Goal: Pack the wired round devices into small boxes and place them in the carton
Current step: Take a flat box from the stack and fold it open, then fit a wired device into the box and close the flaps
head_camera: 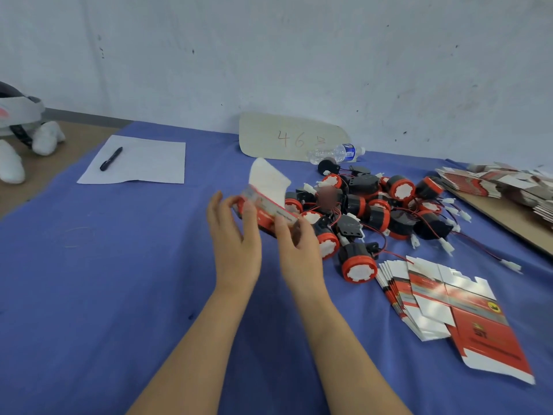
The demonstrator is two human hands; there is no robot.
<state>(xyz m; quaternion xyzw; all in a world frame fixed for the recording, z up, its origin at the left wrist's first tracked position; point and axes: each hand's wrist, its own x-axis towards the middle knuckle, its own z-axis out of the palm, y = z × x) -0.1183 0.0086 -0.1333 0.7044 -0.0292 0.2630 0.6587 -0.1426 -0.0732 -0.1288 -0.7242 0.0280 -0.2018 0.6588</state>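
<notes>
Small box (263, 215): held clear of the tabletop (119, 265) near its middle, just left of the device heap. It has red and grey printed sides, and one white flap stands open at the far end. It is blurred, so whether it is fully squared up cannot be told.
Left hand (236, 235): fingers and thumb pinch the box's left end, steadying it.
Right hand (299, 244): fingers curl over the box's right end. The two-handed hold probably serves to press a flat blank into shape before a device goes in (a judgement, not an observation).
Round devices (374, 211): black drums with a red collar and a white face, trailing thin red and black leads to white plugs. They are heaped right of the middle, just beyond the right hand. The leads are tangled, so one may drag its neighbours.
Flat box blanks (434, 301): fanned stack toward the near right edge, just beside the heap, so the next blank is within reach.
Reserve blanks (508, 187): piled on a brown board at the far right corner.
Carton: not in view.
Paper sheet (143, 163) with pen (111, 158): far left corner, well apart from the work.
</notes>
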